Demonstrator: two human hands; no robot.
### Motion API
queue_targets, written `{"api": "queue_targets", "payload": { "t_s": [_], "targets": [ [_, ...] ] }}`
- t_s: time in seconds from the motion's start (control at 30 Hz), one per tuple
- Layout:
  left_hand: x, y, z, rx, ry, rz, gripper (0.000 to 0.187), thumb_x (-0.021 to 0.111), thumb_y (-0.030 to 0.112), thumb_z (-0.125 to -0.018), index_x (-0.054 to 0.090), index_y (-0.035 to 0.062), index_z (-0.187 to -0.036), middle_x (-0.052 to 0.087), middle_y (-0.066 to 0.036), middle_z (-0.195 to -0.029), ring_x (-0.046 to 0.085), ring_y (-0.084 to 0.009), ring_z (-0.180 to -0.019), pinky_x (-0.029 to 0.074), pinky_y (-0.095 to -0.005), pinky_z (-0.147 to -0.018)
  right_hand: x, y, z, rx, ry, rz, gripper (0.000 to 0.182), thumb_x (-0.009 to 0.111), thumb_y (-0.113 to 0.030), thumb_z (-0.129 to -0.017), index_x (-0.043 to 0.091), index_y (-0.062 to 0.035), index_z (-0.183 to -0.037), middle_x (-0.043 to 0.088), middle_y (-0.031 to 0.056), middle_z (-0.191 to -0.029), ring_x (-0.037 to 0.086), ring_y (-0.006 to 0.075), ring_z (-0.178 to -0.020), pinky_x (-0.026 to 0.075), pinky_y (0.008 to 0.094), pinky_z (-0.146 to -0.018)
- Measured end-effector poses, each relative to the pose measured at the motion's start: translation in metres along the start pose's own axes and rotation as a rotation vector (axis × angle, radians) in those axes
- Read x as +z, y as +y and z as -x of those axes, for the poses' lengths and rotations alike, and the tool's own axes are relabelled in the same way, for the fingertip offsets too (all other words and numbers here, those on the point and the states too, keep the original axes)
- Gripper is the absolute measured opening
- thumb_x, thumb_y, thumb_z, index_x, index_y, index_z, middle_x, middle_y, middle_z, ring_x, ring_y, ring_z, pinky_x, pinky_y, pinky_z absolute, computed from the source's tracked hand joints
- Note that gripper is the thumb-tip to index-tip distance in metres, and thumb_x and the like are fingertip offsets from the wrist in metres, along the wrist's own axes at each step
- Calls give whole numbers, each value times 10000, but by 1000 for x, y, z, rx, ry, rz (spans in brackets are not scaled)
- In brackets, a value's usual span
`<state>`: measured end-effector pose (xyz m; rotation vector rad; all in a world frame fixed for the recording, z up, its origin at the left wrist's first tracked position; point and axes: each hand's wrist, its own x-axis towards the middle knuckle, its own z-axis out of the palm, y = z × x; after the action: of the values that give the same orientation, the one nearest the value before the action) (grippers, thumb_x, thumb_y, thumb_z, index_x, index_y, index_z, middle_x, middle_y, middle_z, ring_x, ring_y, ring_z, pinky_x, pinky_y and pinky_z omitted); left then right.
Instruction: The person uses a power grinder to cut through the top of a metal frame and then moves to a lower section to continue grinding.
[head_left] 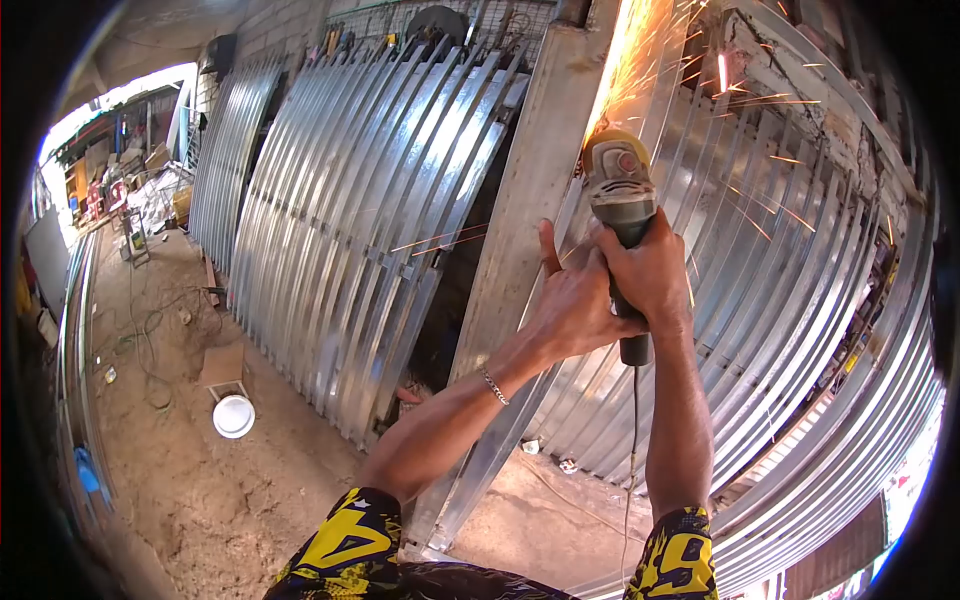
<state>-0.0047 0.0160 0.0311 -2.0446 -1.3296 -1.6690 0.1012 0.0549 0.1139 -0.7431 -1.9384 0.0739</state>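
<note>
Both hands are holding an angle grinder high in front of the person, and its head is lying against the right edge of a pale metal post, toward the upper part. The right hand is closing around the body just below the head. The left hand is wrapping the same body from the left side, with its thumb standing up and away. Probably the two hands are sharing the grip so that the tool is not jumping. Sparks are flying mostly upward, which seems to be keeping the main stream away from the arms; the exact contact is being hidden by the grinder's head.

The power cord is hanging down from the handle's lower end, beside the right forearm, so it could be catching on the arm. On the left of the post a slatted metal panel is leaning, and on the right another slatted panel is standing near behind the tool, perhaps leaving little free space there. On the dirt floor, near the left panel's lower edge, a white round object is lying beside a brown board.
</note>
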Motion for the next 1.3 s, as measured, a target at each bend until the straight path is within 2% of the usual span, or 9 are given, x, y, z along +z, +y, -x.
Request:
{"api": "queue_targets", "payload": {
  "t_s": [0.17,0.27,0.37,0.43,0.9,1.07,1.17,1.23,1.3],
  "targets": [
    [-6,9,-4,-77,-66,-44,1018,922,505,-664,496,-143,-1324,690,-312,-1130,689,-442,-1094,-119,-609,-1229,-1,3,-5,-32,-2,9,619,782,-412,-779,603,96,-1085,734,281,-895,738,452,-877,596,481,-803],
    [-4,7,-3,-106,-88,55,1078,910,523,-676,440,-161,-1365,724,-281,-1063,701,-434,-1085,-177,-643,-1197,-2,4,-5,-24,-15,40,623,778,-429,-781,603,89,-1079,732,279,-877,738,454,-858,598,480,-790],
    [6,0,1,113,150,-35,1138,898,541,-683,379,-169,-1405,759,-222,-925,727,-428,-1024,-218,-641,-1182,-3,2,-2,-28,-6,58,609,781,-417,-782,601,87,-1073,731,279,-869,739,452,-851,599,477,-776],
    [1,3,2,32,46,16,1122,892,549,-686,396,-153,-1407,761,-199,-871,737,-431,-976,-240,-640,-1171,-3,0,0,-49,-2,17,597,786,-408,-785,601,84,-1068,732,276,-866,741,446,-852,600,471,-768],
    [-1,-4,0,-44,-81,65,1053,906,524,-688,430,-180,-1312,756,-236,-884,743,-443,-909,-171,-582,-1222,0,3,1,-7,0,22,607,779,-415,-789,607,93,-1073,736,276,-877,746,437,-854,603,468,-771],
    [-5,6,2,21,18,42,1023,913,504,-687,450,-180,-1290,751,-250,-870,745,-444,-898,-147,-557,-1237,-2,2,0,-18,2,30,607,783,-411,-786,609,91,-1078,737,273,-882,747,432,-855,602,468,-770],
    [-7,7,2,-57,-61,-1,1001,915,504,-684,475,-175,-1274,751,-252,-871,744,-440,-922,-144,-572,-1233,-3,-2,3,-26,4,17,602,790,-405,-785,612,87,-1082,738,266,-881,745,432,-850,602,466,-768],
    [-9,6,2,-30,-65,-38,883,890,520,-723,576,-114,-1254,778,-180,-889,752,-367,-978,-200,-591,-1201,-2,-1,2,-11,-3,12,599,802,-397,-782,615,83,-1086,738,263,-890,743,431,-858,600,466,-777],
    [-11,8,2,-35,-62,-51,868,890,514,-722,586,-102,-1254,779,-171,-887,751,-358,-989,-206,-594,-1197,0,2,2,-9,-3,7,597,806,-394,-781,616,82,-1086,738,264,-896,743,430,-864,599,465,-783]
  ]
}}
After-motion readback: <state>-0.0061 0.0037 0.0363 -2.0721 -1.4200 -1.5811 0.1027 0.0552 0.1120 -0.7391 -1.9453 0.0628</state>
